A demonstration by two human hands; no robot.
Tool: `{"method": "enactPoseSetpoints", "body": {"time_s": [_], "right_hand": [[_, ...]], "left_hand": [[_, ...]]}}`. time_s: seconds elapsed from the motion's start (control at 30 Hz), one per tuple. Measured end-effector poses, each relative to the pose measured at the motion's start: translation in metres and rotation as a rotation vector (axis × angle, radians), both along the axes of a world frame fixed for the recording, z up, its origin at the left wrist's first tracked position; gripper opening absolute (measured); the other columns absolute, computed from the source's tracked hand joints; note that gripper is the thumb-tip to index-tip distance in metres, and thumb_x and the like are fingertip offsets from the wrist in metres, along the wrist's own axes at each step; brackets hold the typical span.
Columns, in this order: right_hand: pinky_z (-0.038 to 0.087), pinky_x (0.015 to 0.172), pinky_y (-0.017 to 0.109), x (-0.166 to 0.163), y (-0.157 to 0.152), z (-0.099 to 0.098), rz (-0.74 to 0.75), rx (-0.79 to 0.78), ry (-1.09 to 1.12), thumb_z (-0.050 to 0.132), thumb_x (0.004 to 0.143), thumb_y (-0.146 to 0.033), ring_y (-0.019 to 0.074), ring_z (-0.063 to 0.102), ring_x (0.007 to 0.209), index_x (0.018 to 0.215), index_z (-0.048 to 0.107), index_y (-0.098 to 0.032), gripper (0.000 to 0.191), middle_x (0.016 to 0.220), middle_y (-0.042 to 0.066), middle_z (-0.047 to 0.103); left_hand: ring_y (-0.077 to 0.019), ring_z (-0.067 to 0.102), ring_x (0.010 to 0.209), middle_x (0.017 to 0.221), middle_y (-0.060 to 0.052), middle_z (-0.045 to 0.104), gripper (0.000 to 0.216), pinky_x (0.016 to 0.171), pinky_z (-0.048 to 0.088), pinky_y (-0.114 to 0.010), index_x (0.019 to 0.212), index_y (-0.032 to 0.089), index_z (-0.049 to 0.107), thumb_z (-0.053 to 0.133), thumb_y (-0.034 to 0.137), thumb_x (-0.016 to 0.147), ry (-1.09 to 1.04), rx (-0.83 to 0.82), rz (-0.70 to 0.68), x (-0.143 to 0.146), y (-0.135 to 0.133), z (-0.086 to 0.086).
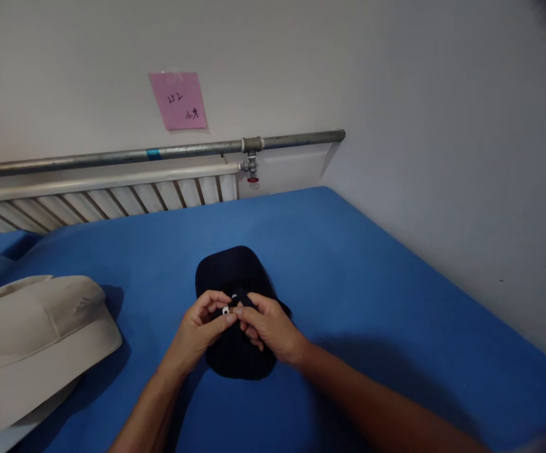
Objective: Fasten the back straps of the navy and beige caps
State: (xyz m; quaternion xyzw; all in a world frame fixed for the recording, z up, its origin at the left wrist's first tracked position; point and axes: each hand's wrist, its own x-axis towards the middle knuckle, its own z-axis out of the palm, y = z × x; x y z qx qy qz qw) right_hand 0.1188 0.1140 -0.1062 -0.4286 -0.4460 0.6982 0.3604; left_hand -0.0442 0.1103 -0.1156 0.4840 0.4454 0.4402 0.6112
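In the head view, a dark navy cap [235, 302] is seen lying on the blue bed [372, 283], near the middle and close to the viewer. Its back strap [241, 297], with a small pale buckle [226, 310], is pinched between both hands: the left hand [202, 327] is closed on the buckle side, and the right hand [266, 324] is closed on the strap's free end, fingertips meeting over the cap.

The work on the strap would probably be done best with the cap kept flat on the bed, the buckle held steady by one hand while the strap end is guided by the other, so that the small parts are not lost under the fingers.

To the near left a beige cap [37, 340] is laid, well apart from the dark one. At the far side a radiator [112, 198], a metal pipe [160, 152] with a red valve [253, 179], and a pink note [178, 100] on the wall are seen. Nothing is found in the way of the hands.
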Motion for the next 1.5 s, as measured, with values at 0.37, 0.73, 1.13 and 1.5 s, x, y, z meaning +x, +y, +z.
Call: {"method": "enactPoseSetpoints", "body": {"time_s": [0.37, 0.73, 1.13, 1.5], "right_hand": [[0.035, 0.040, 0.018, 0.010, -0.009, 0.014, -0.003, 0.220, -0.078, 0.044, 0.092, -0.036, 0.0051, 0.042, 0.043, 0.088, 0.060, -0.017, 0.026, 0.063, -0.004, 0.049], [0.035, 0.042, 0.016, 0.010, -0.001, 0.010, 0.173, 0.052, -0.012, 0.050, 0.082, -0.027, 0.0056, 0.044, 0.047, 0.069, 0.062, -0.015, 0.021, 0.057, -0.003, 0.050], [0.036, 0.042, 0.018, 0.012, 0.001, 0.009, 0.236, 0.056, 0.040, 0.052, 0.077, -0.030, 0.0063, 0.044, 0.047, 0.065, 0.062, -0.015, 0.021, 0.055, -0.002, 0.051], [0.034, 0.041, 0.016, 0.009, -0.001, 0.010, 0.204, 0.037, -0.010, 0.052, 0.078, -0.026, 0.0054, 0.044, 0.048, 0.069, 0.061, -0.015, 0.016, 0.058, -0.003, 0.053]], "left_hand": [[-0.0076, 0.054, 0.056, 0.078, 0.000, 0.066, 0.033, 0.046, 0.041, -0.015, 0.086, 0.019, 0.068, 0.083, 0.034, 0.061, -0.239, -0.112, 0.110, -0.007, 0.003, 0.006], [-0.0103, 0.059, 0.057, 0.074, 0.001, 0.065, 0.032, 0.050, 0.046, -0.018, 0.085, 0.020, 0.069, 0.084, 0.032, 0.060, -0.264, -0.166, -0.003, -0.010, 0.002, 0.005], [-0.0089, 0.055, 0.055, 0.069, 0.000, 0.063, 0.029, 0.048, 0.043, -0.017, 0.088, 0.020, 0.071, 0.081, 0.035, 0.065, -0.200, -0.152, -0.092, -0.016, 0.003, -0.001], [-0.0103, 0.056, 0.056, 0.071, -0.002, 0.065, 0.028, 0.048, 0.043, -0.018, 0.089, 0.021, 0.073, 0.080, 0.035, 0.066, -0.194, -0.133, -0.089, -0.015, 0.002, 0.000]]}}
